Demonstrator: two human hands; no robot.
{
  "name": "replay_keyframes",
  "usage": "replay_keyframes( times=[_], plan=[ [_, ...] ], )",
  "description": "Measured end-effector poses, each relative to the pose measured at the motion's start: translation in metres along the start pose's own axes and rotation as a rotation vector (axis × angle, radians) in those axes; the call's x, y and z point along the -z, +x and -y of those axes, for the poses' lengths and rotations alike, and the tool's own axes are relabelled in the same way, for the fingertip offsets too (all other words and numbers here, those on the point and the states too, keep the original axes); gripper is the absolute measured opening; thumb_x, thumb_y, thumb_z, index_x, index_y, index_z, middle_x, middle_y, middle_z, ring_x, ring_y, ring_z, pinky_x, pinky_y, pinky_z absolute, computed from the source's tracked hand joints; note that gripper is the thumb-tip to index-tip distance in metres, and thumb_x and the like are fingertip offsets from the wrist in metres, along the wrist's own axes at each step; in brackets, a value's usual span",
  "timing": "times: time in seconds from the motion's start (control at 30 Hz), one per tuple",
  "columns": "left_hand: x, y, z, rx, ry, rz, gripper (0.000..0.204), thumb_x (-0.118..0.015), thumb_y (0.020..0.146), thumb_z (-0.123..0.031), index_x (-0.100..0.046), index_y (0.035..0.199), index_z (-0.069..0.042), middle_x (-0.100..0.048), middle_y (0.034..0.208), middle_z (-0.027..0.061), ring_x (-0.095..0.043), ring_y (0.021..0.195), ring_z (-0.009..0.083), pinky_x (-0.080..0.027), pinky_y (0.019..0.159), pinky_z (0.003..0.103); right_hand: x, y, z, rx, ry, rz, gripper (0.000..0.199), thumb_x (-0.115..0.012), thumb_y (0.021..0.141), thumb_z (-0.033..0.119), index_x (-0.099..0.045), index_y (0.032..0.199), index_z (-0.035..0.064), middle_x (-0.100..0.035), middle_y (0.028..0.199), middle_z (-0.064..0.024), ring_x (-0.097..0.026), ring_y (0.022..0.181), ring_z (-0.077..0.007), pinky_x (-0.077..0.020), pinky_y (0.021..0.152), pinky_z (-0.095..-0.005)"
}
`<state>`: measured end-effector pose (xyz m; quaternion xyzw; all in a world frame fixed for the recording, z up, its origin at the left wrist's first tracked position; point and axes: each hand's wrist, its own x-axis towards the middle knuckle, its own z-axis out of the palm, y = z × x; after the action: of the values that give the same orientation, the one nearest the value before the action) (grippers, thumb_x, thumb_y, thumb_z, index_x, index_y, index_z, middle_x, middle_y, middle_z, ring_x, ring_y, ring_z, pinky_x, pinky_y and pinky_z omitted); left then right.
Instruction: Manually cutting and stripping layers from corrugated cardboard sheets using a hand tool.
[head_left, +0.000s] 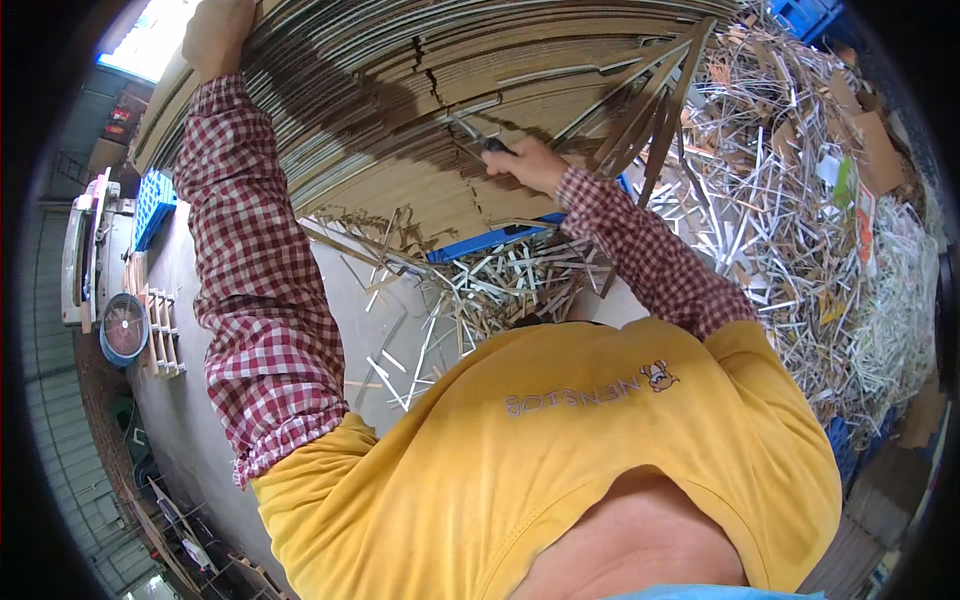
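A tall stack of brown cardboard sheets fills the upper middle, its layered edges facing me. My left hand is closed at the stack's upper left edge; its fingertips are hidden. My right hand is closed round a black-handled tool with a narrow metal blade. That blade points up and left, against the layered cardboard. Beside the right hand, loose cardboard strips hang off the stack's right side. A jagged dark split runs down the layers.
Under the stack shows a blue pallet. Cut strips litter the grey floor below it. On the right rises a big heap of shredded strips and scraps. A round fan and a blue crate stand at the left.
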<state>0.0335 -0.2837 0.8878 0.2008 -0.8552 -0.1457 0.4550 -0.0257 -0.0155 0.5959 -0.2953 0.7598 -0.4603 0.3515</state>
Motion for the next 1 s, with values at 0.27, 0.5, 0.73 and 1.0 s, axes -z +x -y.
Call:
replay_keyframes(
  times=[0.27,0.5,0.73,1.0],
  plan=[
    [-0.008,0.007,0.02,-0.102,0.104,-0.026,0.022,-0.042,0.08,-0.004,-0.042,0.066,0.012,-0.039,0.055,0.0203,-0.039,0.048,0.0267,-0.035,0.05,0.043,-0.015,0.002,0.028,-0.025,0.025,-0.081,0.045,-0.053,0.079,0.043,-0.065,0.079,-0.0008,-0.062,0.082,-0.0094,-0.056,0.071,-0.0155,-0.0451,0.06,-0.0292],
    [-0.009,0.008,0.022,-0.08,0.036,-0.018,0.031,-0.04,0.083,-0.011,-0.04,0.06,0.009,-0.036,0.052,0.018,-0.034,0.045,0.0246,-0.032,0.047,0.043,-0.021,0.007,0.016,-0.077,0.054,-0.078,0.045,-0.053,0.08,0.042,-0.064,0.08,-0.0018,-0.062,0.086,-0.0092,-0.057,0.079,-0.016,-0.0476,0.064,-0.0303],
    [-0.009,0.006,0.013,-0.069,0.13,-0.108,0.036,-0.042,0.086,-0.024,-0.047,0.064,0.004,-0.041,0.056,0.017,-0.04,0.053,0.0269,-0.034,0.052,0.04,-0.03,0.004,0.024,-0.017,0.129,-0.132,0.044,-0.054,0.079,0.04,-0.063,0.085,-0.0028,-0.062,0.088,-0.0106,-0.057,0.082,-0.016,-0.0477,0.064,-0.0297],
    [-0.01,0.003,0.01,-0.047,0.234,-0.187,0.04,-0.043,0.085,-0.036,-0.062,0.085,-0.001,-0.061,0.079,0.0211,-0.057,0.077,0.036,-0.043,0.068,0.042,-0.032,0.011,0.025,-0.046,0.188,-0.121,0.041,-0.056,0.079,0.037,-0.062,0.071,-0.0034,-0.061,0.073,-0.009,-0.055,0.062,-0.0137,-0.0443,0.055,-0.0267]
  ],
)
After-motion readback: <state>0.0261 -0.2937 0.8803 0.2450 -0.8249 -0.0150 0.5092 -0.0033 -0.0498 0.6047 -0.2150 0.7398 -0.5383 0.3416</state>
